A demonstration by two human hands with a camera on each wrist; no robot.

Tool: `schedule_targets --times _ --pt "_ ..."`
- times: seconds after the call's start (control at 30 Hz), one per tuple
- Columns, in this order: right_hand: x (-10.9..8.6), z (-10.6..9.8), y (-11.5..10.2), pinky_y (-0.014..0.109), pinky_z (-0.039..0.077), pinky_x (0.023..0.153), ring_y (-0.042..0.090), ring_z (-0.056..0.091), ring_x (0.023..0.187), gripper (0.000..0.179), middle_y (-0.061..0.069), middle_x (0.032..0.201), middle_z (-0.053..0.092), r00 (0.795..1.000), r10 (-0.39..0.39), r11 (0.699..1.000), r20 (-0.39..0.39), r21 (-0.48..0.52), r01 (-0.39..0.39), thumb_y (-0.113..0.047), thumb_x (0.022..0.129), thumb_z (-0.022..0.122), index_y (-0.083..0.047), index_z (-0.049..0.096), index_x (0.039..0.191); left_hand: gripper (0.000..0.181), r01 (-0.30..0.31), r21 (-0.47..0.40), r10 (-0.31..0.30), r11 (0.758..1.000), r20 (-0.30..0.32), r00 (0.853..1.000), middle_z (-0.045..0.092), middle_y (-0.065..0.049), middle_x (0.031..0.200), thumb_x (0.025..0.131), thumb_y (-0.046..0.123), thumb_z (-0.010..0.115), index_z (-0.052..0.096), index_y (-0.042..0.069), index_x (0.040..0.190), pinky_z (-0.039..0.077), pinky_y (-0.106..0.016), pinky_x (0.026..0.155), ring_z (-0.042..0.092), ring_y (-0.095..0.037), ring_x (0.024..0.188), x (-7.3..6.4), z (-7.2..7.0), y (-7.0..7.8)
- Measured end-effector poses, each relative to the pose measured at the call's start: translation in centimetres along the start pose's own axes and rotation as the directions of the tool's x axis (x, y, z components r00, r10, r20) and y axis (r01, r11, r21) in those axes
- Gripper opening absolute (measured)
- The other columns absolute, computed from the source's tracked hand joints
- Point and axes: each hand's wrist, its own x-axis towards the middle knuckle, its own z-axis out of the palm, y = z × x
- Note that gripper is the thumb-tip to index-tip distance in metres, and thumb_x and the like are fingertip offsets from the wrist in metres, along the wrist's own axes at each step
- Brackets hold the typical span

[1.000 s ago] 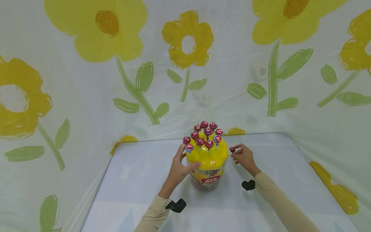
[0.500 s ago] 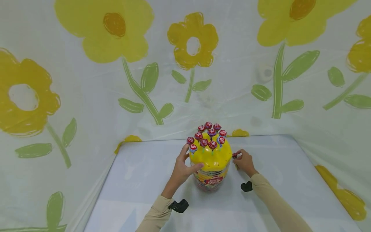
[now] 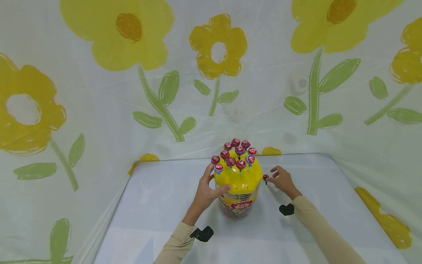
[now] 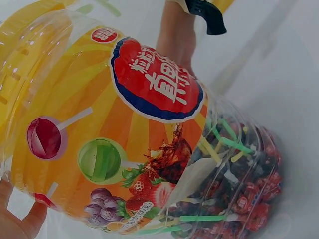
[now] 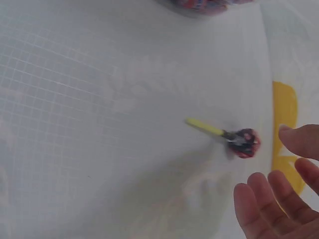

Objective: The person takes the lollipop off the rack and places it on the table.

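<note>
A clear plastic jar [image 4: 234, 184] holds wrapped lollipops and sticks. Its yellow lid [image 3: 240, 181] bears several red-wrapped lollipops [image 3: 231, 162] standing upright in its holes, plus a few with blue on the wrapper. My left hand [image 3: 206, 192] grips the jar from its left at the lid, thumb across the front. In the left wrist view, part of that hand [image 4: 20, 219] shows at the lower left. Right of the jar, one red-wrapped lollipop [image 5: 243, 142] with a yellow stick lies on the table. Beside its head, my right hand [image 3: 284, 182] is spread, holding nothing; the right wrist view shows its fingers apart from the candy.
The white table [image 3: 158, 194] ends at a far edge just behind the jar. A hanging white sheet with yellow flowers [image 3: 218, 47] surrounds it at the back and sides. Black devices [image 3: 202, 234] are strapped at both wrists.
My right hand has lowered the lollipop to the table beside the jar, let go of it and drawn slightly right. My left hand has stayed on the jar.
</note>
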Motion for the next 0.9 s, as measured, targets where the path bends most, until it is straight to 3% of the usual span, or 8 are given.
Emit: schedule_targets --times 0.53,0.9 --pt "-2.6 -5.2 -4.4 0.032 0.055 0.063 0.032 0.062 0.087 0.036 0.022 0.106 0.061 0.976 -0.201 0.975 -0.088 0.075 0.208 -0.02 0.089 0.066 0.001 0.053 0.115 0.076 0.006 -0.001 -0.006 1.0 0.007 1.0 0.036 -0.007 0.149 0.085 0.02 0.071 0.028 0.01 0.147 0.03 -0.048 0.108 0.035 -0.022 0.133 0.1 0.0 0.2" --pt "-4.7 -7.3 -8.6 0.024 0.054 0.064 0.031 0.061 0.09 0.032 0.017 0.105 0.061 0.924 -0.351 0.923 -0.152 0.108 0.368 -0.021 0.089 0.066 -0.001 0.055 0.112 0.076 -0.015 -0.005 0.015 1.0 -0.007 1.0 0.039 -0.01 0.146 0.084 0.016 0.071 0.029 0.006 0.146 0.029 -0.05 0.108 0.033 -0.026 0.135 0.1 0.1 0.1"
